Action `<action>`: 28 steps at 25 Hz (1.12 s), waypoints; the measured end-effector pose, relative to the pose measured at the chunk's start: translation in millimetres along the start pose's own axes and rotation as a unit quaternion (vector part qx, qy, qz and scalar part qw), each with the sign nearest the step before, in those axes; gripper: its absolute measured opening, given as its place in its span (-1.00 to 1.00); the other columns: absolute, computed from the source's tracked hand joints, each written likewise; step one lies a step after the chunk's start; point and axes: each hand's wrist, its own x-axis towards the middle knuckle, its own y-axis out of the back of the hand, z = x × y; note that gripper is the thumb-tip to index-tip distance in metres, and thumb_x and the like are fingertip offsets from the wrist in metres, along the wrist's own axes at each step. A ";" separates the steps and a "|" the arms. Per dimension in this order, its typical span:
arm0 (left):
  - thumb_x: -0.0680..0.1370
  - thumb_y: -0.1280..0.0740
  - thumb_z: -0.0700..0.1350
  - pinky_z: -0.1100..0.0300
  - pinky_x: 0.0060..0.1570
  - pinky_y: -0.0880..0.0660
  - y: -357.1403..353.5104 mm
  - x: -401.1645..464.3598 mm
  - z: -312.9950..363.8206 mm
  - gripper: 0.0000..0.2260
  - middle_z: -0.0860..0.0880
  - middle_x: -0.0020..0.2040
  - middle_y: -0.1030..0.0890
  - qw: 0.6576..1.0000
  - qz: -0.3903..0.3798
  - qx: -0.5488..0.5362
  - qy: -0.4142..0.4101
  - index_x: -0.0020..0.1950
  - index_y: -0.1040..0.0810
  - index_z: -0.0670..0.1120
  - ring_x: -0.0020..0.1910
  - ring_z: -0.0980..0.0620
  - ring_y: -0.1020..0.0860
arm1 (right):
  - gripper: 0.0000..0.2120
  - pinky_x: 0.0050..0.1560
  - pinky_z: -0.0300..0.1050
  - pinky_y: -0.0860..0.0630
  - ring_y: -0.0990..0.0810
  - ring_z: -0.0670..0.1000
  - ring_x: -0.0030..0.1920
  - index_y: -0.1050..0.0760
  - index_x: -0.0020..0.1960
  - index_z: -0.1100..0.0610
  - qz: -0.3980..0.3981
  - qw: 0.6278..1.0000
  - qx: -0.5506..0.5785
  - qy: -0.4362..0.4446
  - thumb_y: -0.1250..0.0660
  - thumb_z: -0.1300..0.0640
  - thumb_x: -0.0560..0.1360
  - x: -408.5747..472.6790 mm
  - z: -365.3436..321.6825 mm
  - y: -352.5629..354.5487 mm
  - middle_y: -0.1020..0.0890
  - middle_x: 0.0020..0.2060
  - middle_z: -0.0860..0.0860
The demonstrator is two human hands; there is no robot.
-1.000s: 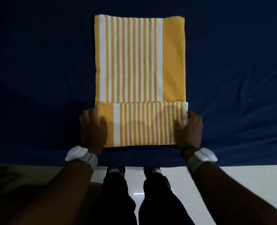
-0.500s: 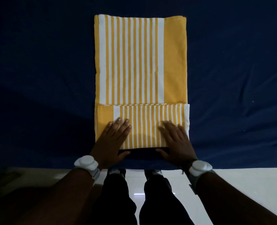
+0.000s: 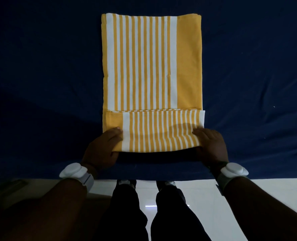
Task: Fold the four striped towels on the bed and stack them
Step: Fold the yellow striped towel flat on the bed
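A yellow and white striped towel (image 3: 151, 66) lies lengthwise on the dark blue bed (image 3: 45, 70), its near end folded over into a band (image 3: 158, 129). My left hand (image 3: 102, 148) grips the band's near left corner, thumb on top and fingers underneath. My right hand (image 3: 210, 145) grips the near right corner the same way. The folded near edge is raised slightly off the bed, with a dark gap beneath it. Only this one towel is in view.
The bed's near edge (image 3: 144, 176) runs across the frame just behind my wrists. Below it are a pale floor (image 3: 201, 197) and my legs (image 3: 144, 214) in dark trousers. White bands sit on both wrists. Blue sheet surrounds the towel on all sides.
My hands moved from lying flat on the middle of the folded band out to its near corners. They now grip the fold, and its near edge has lifted off the bed.
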 end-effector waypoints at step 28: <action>0.71 -0.25 -0.12 0.51 -0.16 -0.43 85.1 129.7 13.4 -0.86 0.23 0.03 -0.49 0.868 0.154 -0.354 0.312 0.26 -0.42 0.00 -0.15 0.54 -0.49 | -0.79 -0.06 -0.13 -0.50 -0.51 -0.22 -0.16 -0.44 0.18 0.12 0.118 0.879 0.307 -0.346 -0.22 -0.01 0.68 128.9 -22.3 25.9 -0.54 -0.13 -0.19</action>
